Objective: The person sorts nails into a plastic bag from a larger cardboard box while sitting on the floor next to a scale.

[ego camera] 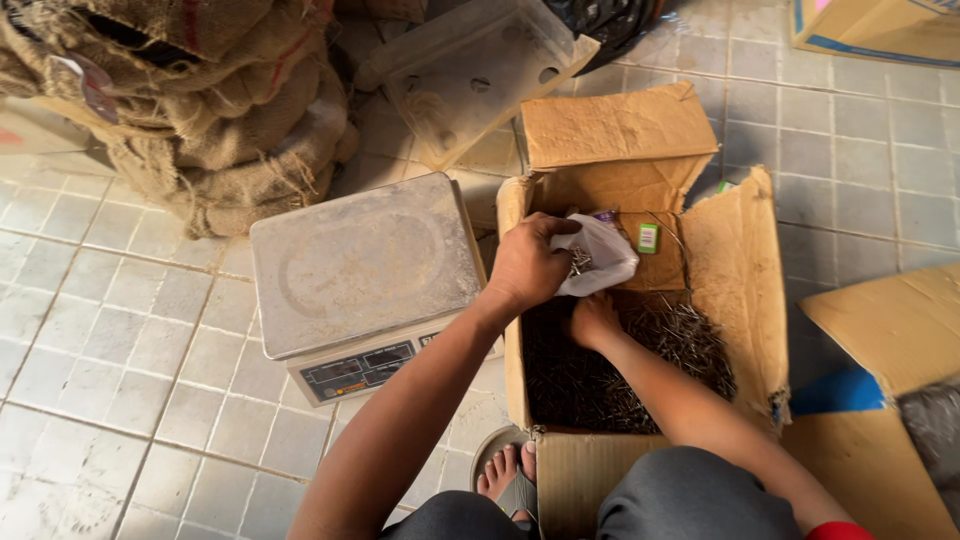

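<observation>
An open cardboard box (745, 270) stands on the tiled floor in front of me, half full of loose dark metal nails (640, 360). My left hand (527, 262) is over the box and grips the mouth of a small clear plastic bag (605, 255) with some nails showing inside. My right hand (595, 320) is just below the bag, down among the nails in the box, with its fingers hidden under the bag.
A grey electronic weighing scale (365, 265) with a bare metal platter sits left of the box. Stacked burlap sacks (220, 110) lie at the back left. A pale plastic tray (475, 70) leans behind the scale. Flattened cardboard (890, 330) lies at the right. My sandalled foot (505, 475) is below the box.
</observation>
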